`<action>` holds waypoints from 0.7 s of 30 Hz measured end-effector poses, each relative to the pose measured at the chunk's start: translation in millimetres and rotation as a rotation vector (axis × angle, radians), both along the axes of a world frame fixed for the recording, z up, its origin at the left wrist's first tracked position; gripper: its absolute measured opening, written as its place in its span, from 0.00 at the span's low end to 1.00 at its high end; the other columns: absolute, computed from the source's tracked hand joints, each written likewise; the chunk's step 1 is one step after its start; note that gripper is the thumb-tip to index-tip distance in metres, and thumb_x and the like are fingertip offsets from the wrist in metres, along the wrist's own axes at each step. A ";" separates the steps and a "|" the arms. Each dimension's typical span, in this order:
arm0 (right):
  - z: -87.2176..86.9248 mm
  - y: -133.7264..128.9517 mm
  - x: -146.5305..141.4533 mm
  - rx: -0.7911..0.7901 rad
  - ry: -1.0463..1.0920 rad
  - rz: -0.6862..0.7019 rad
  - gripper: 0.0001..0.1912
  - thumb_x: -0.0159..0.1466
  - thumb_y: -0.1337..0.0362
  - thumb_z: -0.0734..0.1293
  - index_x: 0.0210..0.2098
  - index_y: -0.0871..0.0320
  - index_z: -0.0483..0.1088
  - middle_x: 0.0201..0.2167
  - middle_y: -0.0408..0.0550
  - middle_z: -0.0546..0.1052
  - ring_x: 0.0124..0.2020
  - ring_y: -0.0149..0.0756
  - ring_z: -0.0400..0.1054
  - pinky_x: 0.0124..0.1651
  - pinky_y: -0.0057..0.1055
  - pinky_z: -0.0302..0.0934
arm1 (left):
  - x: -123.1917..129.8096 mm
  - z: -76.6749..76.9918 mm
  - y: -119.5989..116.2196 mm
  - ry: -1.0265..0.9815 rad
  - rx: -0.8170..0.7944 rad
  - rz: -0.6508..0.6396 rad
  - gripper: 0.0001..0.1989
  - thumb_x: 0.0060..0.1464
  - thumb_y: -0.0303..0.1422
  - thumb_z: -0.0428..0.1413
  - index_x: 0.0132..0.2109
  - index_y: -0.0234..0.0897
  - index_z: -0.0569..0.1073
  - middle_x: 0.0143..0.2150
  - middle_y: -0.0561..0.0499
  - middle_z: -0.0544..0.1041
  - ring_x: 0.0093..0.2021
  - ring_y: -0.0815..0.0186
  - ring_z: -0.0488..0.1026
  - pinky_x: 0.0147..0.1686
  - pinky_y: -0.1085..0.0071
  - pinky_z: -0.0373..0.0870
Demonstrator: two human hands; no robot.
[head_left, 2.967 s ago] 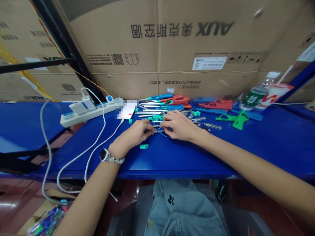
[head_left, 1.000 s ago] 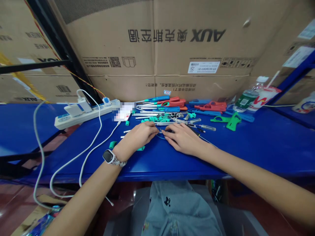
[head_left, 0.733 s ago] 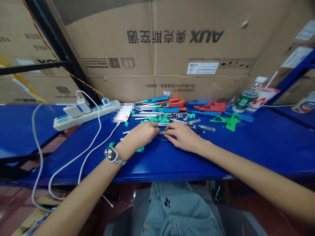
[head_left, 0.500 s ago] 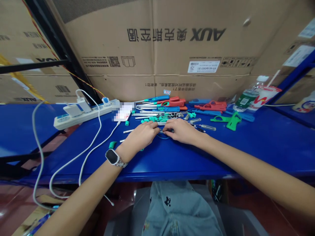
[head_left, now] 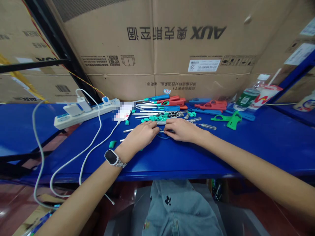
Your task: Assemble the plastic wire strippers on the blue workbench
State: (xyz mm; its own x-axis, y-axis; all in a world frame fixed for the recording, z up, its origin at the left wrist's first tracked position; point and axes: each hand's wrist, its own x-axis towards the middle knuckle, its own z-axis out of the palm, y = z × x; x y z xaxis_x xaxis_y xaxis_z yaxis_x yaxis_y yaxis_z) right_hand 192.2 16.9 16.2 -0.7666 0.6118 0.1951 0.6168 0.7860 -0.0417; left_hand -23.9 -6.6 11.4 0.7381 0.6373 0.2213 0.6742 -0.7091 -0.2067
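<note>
My left hand (head_left: 145,131) and my right hand (head_left: 181,129) meet low over the blue table, fingertips pinched close together. Between them shows a small, thin silvery piece, with a thin blue wire (head_left: 163,137) looping below the right fingers. What the left fingers grip is hidden behind them. Silver metal tubes (head_left: 128,131) stick out beside the left hand. Just behind both hands lie small green plastic parts (head_left: 157,118) and more metal tubes (head_left: 147,114). Clear plastic lighter tanks (head_left: 208,126) rest to the right.
Long-nosed lighters (head_left: 158,98) lie at the back, with red handle shells (head_left: 213,105) and green handle shells (head_left: 233,120) rightward. A water bottle (head_left: 249,95) and paper cup (head_left: 264,95) stand at the right. A power strip (head_left: 86,114) and white cables (head_left: 85,164) occupy the left; a cardboard box (head_left: 167,46) walls the back.
Both hands stay in nearly the same place, with only slight finger movement. The right fingers have shifted a little; the parts around them lie as before.
</note>
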 end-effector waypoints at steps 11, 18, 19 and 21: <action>-0.7 -1.2 0.6 0.074 -0.069 0.038 0.12 0.71 0.69 0.61 0.36 0.59 0.76 0.37 0.50 0.77 0.32 0.35 0.67 0.33 0.32 0.50 | -5.2 -4.3 3.6 -0.050 -0.007 -0.042 0.12 0.68 0.28 0.50 0.39 0.32 0.77 0.37 0.45 0.73 0.37 0.60 0.71 0.36 0.65 0.68; -3.5 -2.4 3.4 0.057 -0.031 -0.002 0.11 0.70 0.68 0.62 0.35 0.59 0.76 0.36 0.50 0.77 0.33 0.35 0.66 0.32 0.32 0.50 | -7.9 -3.5 4.2 -0.086 -0.024 -0.072 0.13 0.69 0.28 0.49 0.38 0.33 0.76 0.37 0.46 0.73 0.36 0.62 0.71 0.36 0.65 0.68; -3.0 -2.6 3.8 0.050 -0.028 0.003 0.11 0.70 0.68 0.63 0.36 0.58 0.76 0.36 0.50 0.77 0.32 0.35 0.66 0.32 0.32 0.50 | -7.7 -3.6 4.3 -0.090 -0.024 -0.069 0.13 0.69 0.29 0.49 0.38 0.34 0.76 0.37 0.46 0.73 0.36 0.61 0.71 0.36 0.65 0.68; -1.3 -2.7 4.4 0.033 -0.015 0.023 0.09 0.70 0.66 0.64 0.37 0.58 0.77 0.37 0.49 0.77 0.33 0.35 0.67 0.33 0.32 0.51 | -6.9 -4.1 4.6 -0.091 -0.027 -0.061 0.13 0.69 0.28 0.49 0.38 0.34 0.76 0.36 0.46 0.73 0.36 0.61 0.71 0.36 0.65 0.68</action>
